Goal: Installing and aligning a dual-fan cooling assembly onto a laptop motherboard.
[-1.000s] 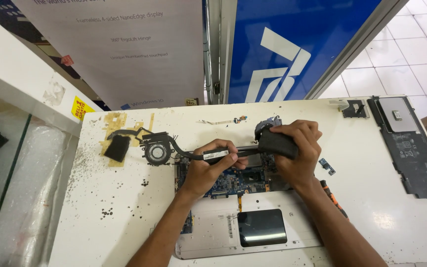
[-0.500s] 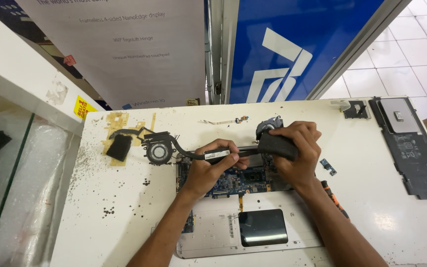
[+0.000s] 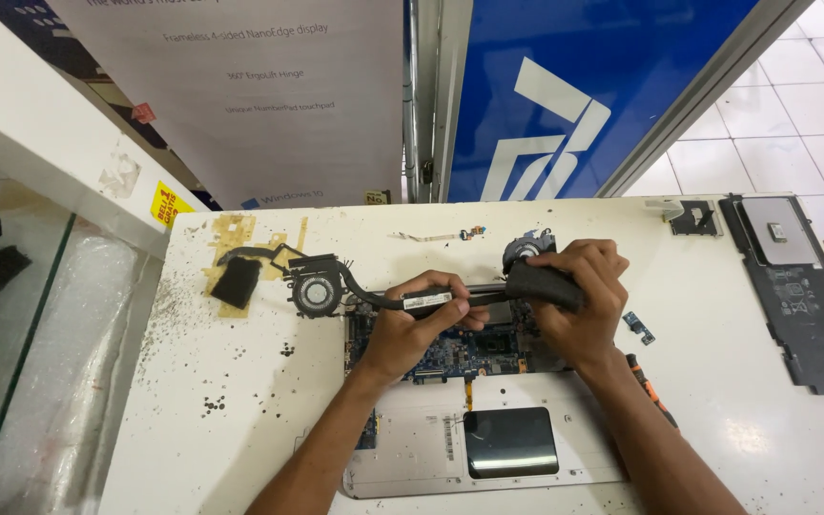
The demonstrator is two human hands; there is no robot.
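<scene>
An opened silver laptop base (image 3: 526,467) lies on the white worktable (image 3: 240,401), its blue circuit board (image 3: 469,355) exposed and a dark touchpad (image 3: 511,442) near me. Across its far edge stretches a black cooling assembly with a round fan (image 3: 316,292) at the left and a second fan (image 3: 524,250) at the right. My left hand (image 3: 412,324) pinches the middle of the heat pipe (image 3: 431,300). My right hand (image 3: 579,300) grips the dark padded right end of that assembly (image 3: 541,283).
A flat dark battery pack (image 3: 798,286) lies at the table's right edge, a small black bracket (image 3: 696,219) beyond it. A black pad on yellowish tape (image 3: 236,281) sits at the left. A screwdriver (image 3: 648,386) rests by my right forearm. Panels stand behind the table.
Both hands keep their hold on the cooling assembly; it has shifted barely, if at all.
</scene>
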